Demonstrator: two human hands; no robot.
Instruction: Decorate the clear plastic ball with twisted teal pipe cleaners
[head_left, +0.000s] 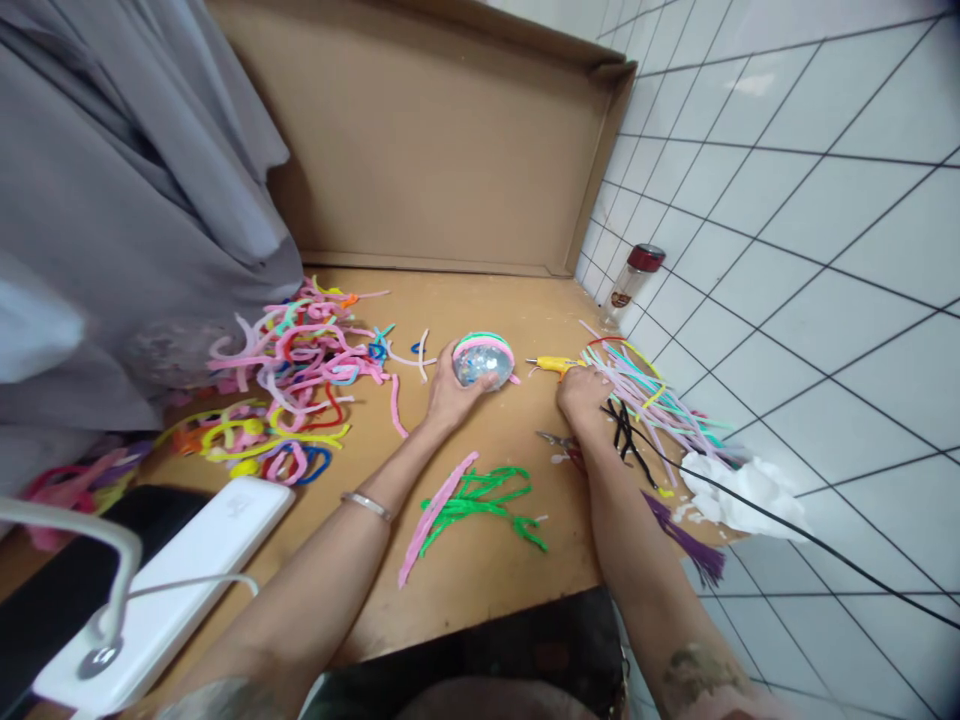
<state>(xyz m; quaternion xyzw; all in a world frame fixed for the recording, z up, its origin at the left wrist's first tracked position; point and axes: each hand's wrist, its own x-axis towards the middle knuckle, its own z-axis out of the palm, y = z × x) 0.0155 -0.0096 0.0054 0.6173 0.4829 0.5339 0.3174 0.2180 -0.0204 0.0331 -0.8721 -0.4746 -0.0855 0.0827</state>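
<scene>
A clear round ball, shiny inside, rests in my left hand, its fingers wrapped round the left and lower side. Pink and green pipe cleaners ring the top of the ball, and a short pink end sticks out at its right. My right hand is closed on a yellow glue gun, whose nozzle points left towards the ball without touching it. Just below that hand lie pliers or scissors, partly hidden by my wrist. Nearer me are several green pipe cleaners and a pink one.
Mixed pipe cleaners are heaped at left, beside a grey curtain. A white power bank lies front left. More pipe cleaners, a red-lidded jar, white tissue and a black cord are along the tiled wall.
</scene>
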